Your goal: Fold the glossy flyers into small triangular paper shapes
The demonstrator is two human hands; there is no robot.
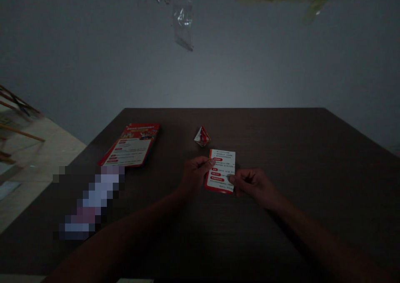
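A red-and-white printed sheet of paper (pixel 222 170) is held above the dark table, its text side facing me. My left hand (pixel 197 172) pinches its left edge, thumb on the front. At the right edge my right hand (pixel 251 183) grips it low down between thumb and fingers. The sheet looks small and straight-edged, perhaps folded; its back is hidden. Just beyond my left hand stands a small pointed folded paper piece (pixel 202 136) in red and white, touched by neither hand.
A stack of red-and-white leaflets (pixel 129 145) lies on the table's left side. Nearer to me is a blurred-out bright oblong (pixel 96 199). The brown table (pixel 296 137) meets a grey wall with clear plastic (pixel 183 21) on it. Wooden furniture legs (pixel 21 129) show at far left.
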